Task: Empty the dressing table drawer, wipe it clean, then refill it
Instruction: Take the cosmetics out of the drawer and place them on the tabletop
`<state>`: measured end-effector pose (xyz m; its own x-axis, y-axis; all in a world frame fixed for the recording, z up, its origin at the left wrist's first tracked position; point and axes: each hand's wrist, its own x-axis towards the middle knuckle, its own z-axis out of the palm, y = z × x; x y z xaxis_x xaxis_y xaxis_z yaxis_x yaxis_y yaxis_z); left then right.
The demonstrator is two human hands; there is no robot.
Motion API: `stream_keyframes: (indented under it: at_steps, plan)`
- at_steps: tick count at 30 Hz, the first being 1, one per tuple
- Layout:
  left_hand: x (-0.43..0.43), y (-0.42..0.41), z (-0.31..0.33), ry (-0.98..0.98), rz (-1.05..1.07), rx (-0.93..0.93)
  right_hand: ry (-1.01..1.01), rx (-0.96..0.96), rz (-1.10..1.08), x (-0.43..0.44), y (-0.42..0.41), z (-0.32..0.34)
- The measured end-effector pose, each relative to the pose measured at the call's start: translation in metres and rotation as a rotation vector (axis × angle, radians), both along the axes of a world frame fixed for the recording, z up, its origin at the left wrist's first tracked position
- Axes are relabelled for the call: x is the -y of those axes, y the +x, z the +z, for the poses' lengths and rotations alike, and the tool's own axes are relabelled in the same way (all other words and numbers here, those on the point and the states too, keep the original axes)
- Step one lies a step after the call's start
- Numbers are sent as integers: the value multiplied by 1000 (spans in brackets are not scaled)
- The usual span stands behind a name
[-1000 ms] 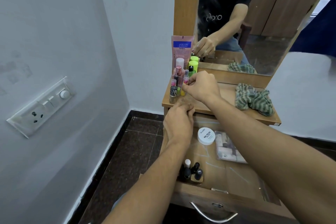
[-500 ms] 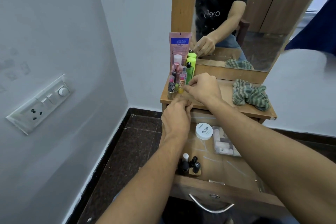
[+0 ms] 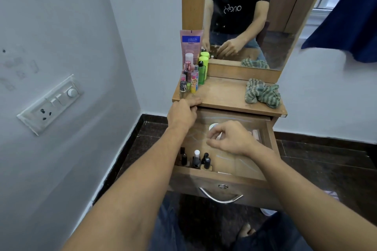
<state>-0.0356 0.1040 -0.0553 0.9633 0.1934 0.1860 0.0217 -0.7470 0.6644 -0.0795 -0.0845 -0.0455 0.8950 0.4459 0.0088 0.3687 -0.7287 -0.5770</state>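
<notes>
The drawer (image 3: pixel 222 177) is standing pulled out, nail polish bottles (image 3: pixel 196 159) sitting at its front left. The left hand (image 3: pixel 182 115) is curling over the surface (image 3: pixel 222 96) edge; the right hand (image 3: pixel 230 138) is hovering half-closed and empty above a white jar (image 3: pixel 212 126). Labels are reading too blurred.

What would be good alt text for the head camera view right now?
A right hand reaches into an open wooden drawer holding small nail polish bottles, while the left hand rests at the dressing table edge. Cosmetics and a green cloth sit on top.
</notes>
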Motion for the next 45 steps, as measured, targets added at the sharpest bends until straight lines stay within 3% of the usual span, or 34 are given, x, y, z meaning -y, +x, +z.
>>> stream_keyframes:
  at_steps: [6,16,20,27,33,45]
  plan:
    - [4,-5,5,131,-16,-88,-188,-77,196,1,-25,3]
    - [-1,-7,6,158,-87,-116,-309,-23,243,-4,-29,-6]
    - [-1,-6,2,109,-57,-62,-304,-31,231,1,-23,9]
    - [4,-6,-3,-84,167,265,-96,85,42,7,19,69]
    - [8,-2,-10,-156,259,229,54,315,-162,-20,68,90]
    - [-5,2,-27,-74,289,248,-8,341,-193,-77,123,82]
